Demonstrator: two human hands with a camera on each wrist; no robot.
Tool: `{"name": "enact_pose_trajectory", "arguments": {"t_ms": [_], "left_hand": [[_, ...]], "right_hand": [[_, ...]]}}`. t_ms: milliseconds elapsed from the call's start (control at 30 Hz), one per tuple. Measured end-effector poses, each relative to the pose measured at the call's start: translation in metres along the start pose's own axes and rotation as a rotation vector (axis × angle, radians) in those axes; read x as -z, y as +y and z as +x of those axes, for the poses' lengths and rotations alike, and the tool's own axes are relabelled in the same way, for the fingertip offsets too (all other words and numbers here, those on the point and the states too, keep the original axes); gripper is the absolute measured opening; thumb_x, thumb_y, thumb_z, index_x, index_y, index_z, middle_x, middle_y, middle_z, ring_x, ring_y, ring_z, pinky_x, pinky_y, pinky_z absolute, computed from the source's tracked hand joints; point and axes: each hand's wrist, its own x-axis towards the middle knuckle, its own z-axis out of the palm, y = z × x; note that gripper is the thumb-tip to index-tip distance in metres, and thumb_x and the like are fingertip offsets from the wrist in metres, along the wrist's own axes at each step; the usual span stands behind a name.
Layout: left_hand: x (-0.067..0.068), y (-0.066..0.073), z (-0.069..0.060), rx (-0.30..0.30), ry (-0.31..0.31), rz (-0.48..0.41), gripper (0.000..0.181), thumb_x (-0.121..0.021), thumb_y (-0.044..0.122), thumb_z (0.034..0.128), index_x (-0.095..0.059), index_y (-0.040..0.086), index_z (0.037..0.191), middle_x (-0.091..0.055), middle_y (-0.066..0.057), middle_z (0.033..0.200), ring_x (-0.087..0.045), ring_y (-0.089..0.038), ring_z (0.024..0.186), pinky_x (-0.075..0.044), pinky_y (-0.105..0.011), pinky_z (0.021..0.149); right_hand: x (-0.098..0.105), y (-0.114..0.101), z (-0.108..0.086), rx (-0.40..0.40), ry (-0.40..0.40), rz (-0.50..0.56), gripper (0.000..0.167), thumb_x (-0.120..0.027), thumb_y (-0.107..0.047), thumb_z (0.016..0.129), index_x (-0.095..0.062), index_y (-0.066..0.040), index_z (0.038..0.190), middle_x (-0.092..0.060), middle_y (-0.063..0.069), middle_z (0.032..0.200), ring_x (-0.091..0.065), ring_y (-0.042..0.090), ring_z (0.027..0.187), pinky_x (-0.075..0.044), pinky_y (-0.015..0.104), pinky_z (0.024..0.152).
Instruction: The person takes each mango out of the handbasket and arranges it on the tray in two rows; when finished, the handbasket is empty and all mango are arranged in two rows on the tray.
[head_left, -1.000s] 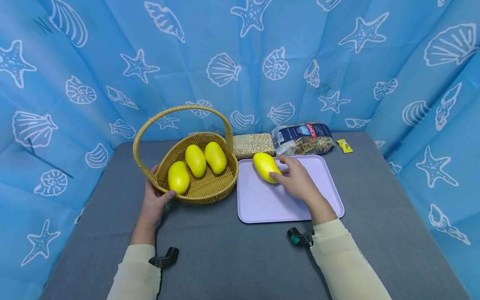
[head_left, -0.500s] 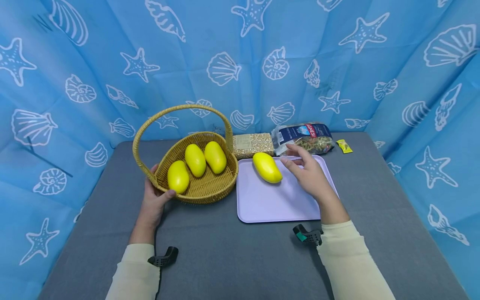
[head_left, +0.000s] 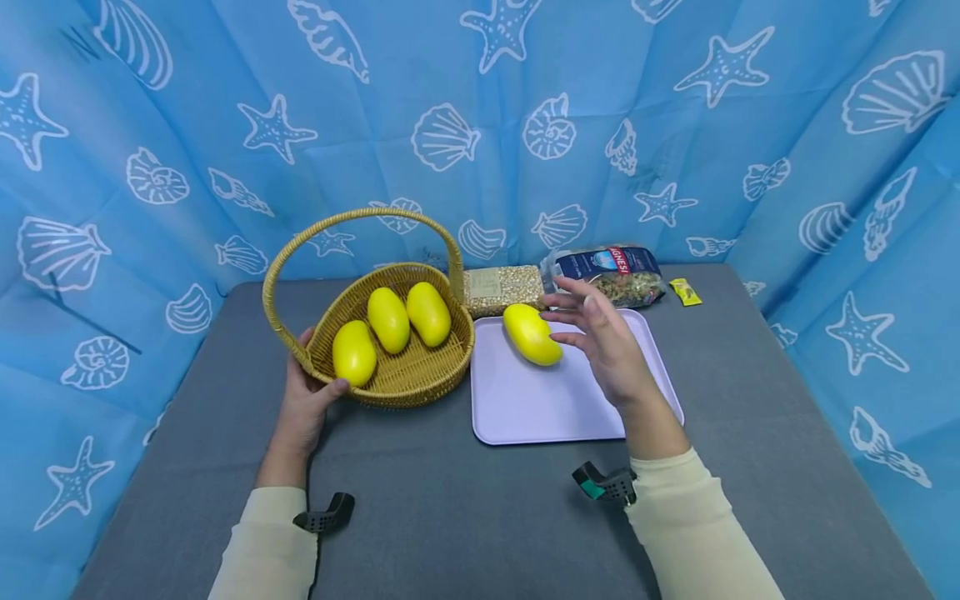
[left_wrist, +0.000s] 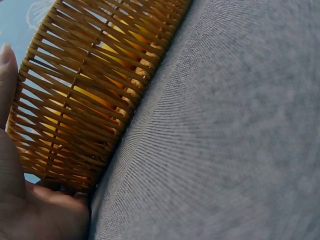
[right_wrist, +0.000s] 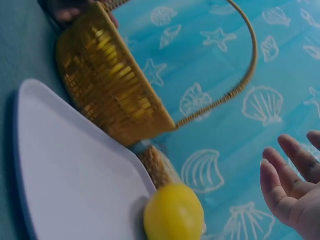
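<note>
Yellow fruit (head_left: 532, 335) is lying on the tray (head_left: 525, 408), near its far edge. Your right hand (head_left: 611, 354) is hovering just beside it, without touching, and the fingers (head_left: 573, 340) are standing wide and slightly bent. Your left hand (head_left: 303, 410) is gripping the basket (head_left: 408, 371) at its near left side, and three more fruits (head_left: 388, 321) are resting inside this basket.

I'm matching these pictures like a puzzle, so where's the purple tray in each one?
Head: the purple tray is just right of the middle, with one yellow fruit near its far left corner.
Left wrist: not in this picture.
Right wrist: lower left, running off the bottom edge.
Shared landmark: the wicker basket shows in all three.
</note>
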Motion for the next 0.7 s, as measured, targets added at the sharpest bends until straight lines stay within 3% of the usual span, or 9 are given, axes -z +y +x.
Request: {"name": "enact_pose_trajectory", "arguments": {"t_ms": [433, 700], "left_hand": [[0.0, -0.001, 0.001, 0.005, -0.001, -0.014, 0.093, -0.069, -0.009, 0.1012, -0.015, 0.017, 0.173, -0.03, -0.017, 0.169, -0.041, -0.026, 0.145, -0.044, -0.027, 0.109], [0.0, -0.001, 0.001, -0.013, -0.007, -0.038, 0.093, -0.069, -0.01, 0.1006, -0.016, 0.017, 0.172, -0.03, -0.017, 0.168, -0.042, -0.027, 0.143, -0.045, -0.028, 0.108]], "right_hand": [[-0.035, 0.007, -0.004, 0.051, -0.195, 0.085, 0.075, -0.038, -0.056, 0.116, -0.037, 0.001, 0.165, -0.054, 0.031, 0.15, -0.051, 0.05, 0.137, -0.046, 0.057, 0.106], [-0.062, 0.016, 0.004, 0.04, -0.274, 0.096, 0.1, -0.049, -0.078, 0.104, -0.036, 0.0, 0.166, -0.054, 0.029, 0.15, -0.052, 0.051, 0.137, -0.045, 0.068, 0.107]]}}
